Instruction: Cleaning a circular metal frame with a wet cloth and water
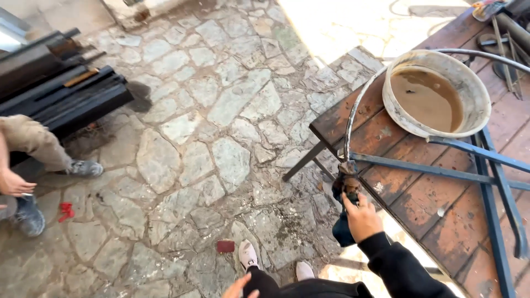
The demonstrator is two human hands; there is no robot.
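My right hand [361, 216] grips a dark rag [346, 186] and presses it against the lower end of a curved grey metal rod [353, 113] at the corner of a worn wooden table [419, 198]. The rod arcs up and around a bucket. More of the dark cloth [342, 233] hangs below my hand. My left hand [237, 287] shows only partly at the bottom edge, near my knee, holding nothing, its fingers loose. A blue metal frame [486, 182] lies across the tabletop, joined to the rod.
A stained white bucket [480, 83] of brown water stands on the table. Dark metal profiles [66, 94] are stacked at the left on the stone paving. Another person sits at the left, with a leg [38, 143] and hand [14, 182] visible. A small red block [225, 246] lies near my shoes.
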